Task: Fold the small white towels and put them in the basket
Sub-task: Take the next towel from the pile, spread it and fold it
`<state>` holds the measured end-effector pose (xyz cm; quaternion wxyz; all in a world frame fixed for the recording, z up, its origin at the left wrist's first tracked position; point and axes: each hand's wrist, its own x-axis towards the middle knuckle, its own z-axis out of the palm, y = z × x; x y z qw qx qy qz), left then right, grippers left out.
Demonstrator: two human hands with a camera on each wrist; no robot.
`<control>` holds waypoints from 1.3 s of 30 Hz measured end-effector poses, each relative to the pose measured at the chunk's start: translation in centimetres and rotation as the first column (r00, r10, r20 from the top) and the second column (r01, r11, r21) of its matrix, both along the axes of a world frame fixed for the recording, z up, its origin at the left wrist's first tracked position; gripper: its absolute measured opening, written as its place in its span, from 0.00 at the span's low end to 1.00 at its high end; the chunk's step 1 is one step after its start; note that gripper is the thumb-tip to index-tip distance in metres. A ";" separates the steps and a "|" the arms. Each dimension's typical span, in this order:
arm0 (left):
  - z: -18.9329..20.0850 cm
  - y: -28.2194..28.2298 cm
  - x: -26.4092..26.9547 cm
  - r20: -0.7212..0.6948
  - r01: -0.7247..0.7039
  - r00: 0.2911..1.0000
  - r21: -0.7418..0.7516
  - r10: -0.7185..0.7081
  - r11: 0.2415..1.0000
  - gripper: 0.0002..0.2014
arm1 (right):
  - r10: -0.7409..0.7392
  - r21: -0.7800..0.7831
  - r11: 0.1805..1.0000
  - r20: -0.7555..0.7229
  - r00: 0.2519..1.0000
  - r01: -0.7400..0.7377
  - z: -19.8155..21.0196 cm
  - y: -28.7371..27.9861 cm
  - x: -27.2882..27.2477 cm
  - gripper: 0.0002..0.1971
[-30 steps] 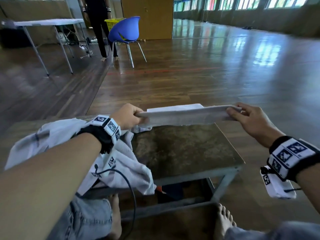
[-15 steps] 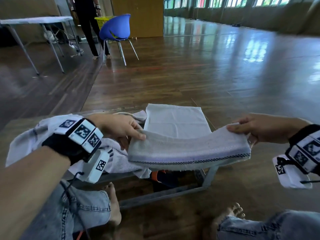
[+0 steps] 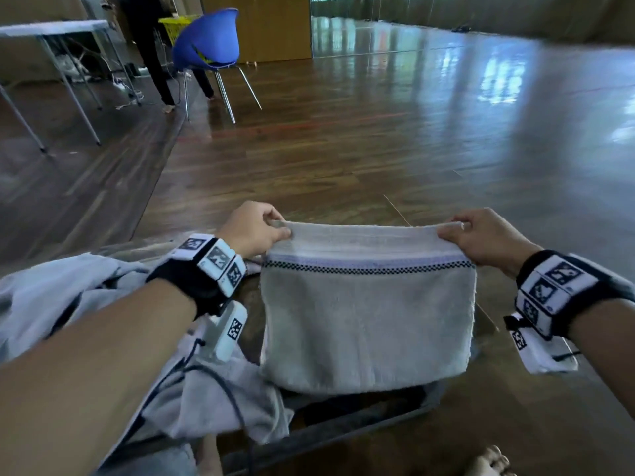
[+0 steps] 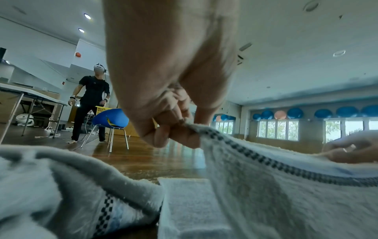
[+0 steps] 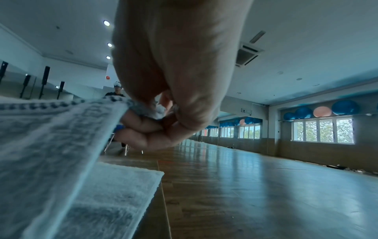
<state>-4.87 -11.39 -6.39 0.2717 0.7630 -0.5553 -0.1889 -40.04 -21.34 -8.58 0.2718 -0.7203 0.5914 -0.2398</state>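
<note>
White terry cloth with a chequered dark band is held up in front of the person: the towel (image 3: 367, 321) hangs doubled above the low table (image 3: 360, 431), pinched at its two upper corners. The left hand (image 3: 252, 228) is closed on the left corner, thumb and curled fingers (image 4: 175, 129) clamped over the hem; the right hand (image 3: 481, 240) grips the right corner in the same way, a bunch of cloth being seen between its fingertips (image 5: 143, 122).

A second ago the towel was stretched flat and edge-on at the far side of the table; half a second ago it sagged between the hands, nearer the body. Now it has been raised and let drop into a vertical half-fold. One fold is therefore judged done, and a further fold is probably needed before stowing.

Behind the towel, on the table, another piece of white cloth (image 4: 184, 202) is laid flat. To the left of the towel a heap of crumpled cloth (image 3: 68, 297) waits. No basket beside the table can be made out.
</note>
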 end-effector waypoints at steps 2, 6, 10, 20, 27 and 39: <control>-1.8 -3.3 0.6 0.075 -0.065 0.995 -0.055 0.069 0.996 0.11 | -0.035 -0.040 0.999 -0.032 0.999 0.033 -1.2 -2.9 1.5 0.07; -5.1 -8.1 1.5 0.112 -0.131 0.984 -0.098 0.142 0.987 0.07 | -0.044 -0.082 0.996 -0.175 0.984 0.030 -3.3 -7.9 3.8 0.07; -7.2 -9.3 1.9 0.147 -0.102 0.983 -0.079 0.113 0.992 0.07 | 0.074 0.028 0.997 -0.274 0.959 -0.069 -5.3 -9.7 5.1 0.09; -1.3 -3.6 -2.4 0.034 0.191 0.982 -0.192 -0.188 0.963 0.06 | 0.032 -0.281 0.959 0.003 0.999 -0.030 -1.1 -2.0 6.4 0.10; 2.6 3.2 -8.1 -0.050 0.410 0.896 -0.283 -0.441 0.867 0.11 | 0.217 -0.316 0.942 0.323 0.921 -0.111 1.9 8.4 9.7 0.09; 1.0 5.1 -8.1 -0.091 0.276 0.944 -0.304 -0.316 0.912 0.07 | 0.239 -0.083 0.970 0.449 0.861 -0.227 2.7 11.8 10.2 0.09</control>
